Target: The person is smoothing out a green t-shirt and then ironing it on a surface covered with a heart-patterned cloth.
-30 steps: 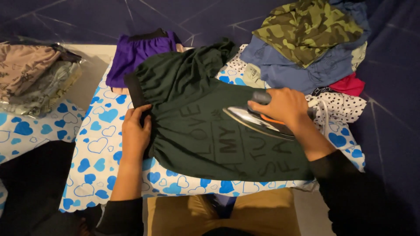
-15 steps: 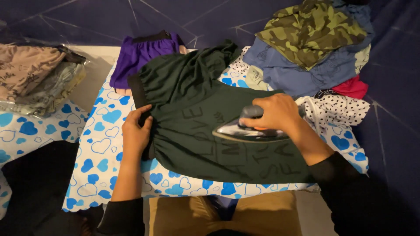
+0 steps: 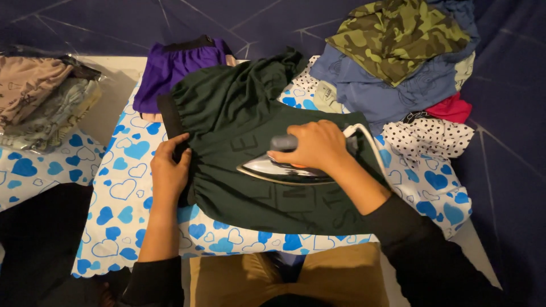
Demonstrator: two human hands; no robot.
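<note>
A dark green garment (image 3: 244,113) with faint lettering lies spread on a white cloth with blue hearts (image 3: 122,193). My right hand (image 3: 310,145) grips the grey handle of a silver clothes iron (image 3: 284,169), which rests flat on the middle of the garment. Its white cord (image 3: 372,145) runs off to the right. My left hand (image 3: 169,170) presses flat on the garment's black waistband at the left edge. Both arms wear black sleeves.
A purple garment (image 3: 176,65) lies behind the green one. A heap of clothes, with camouflage (image 3: 398,37), blue, red and polka-dot (image 3: 426,136) pieces, sits at the back right. Bagged folded clothes (image 3: 40,99) lie at the left. Dark blue fabric surrounds everything.
My right hand has slid the iron leftward across the green garment, from its right side to the middle. My left hand stays on the waistband.
</note>
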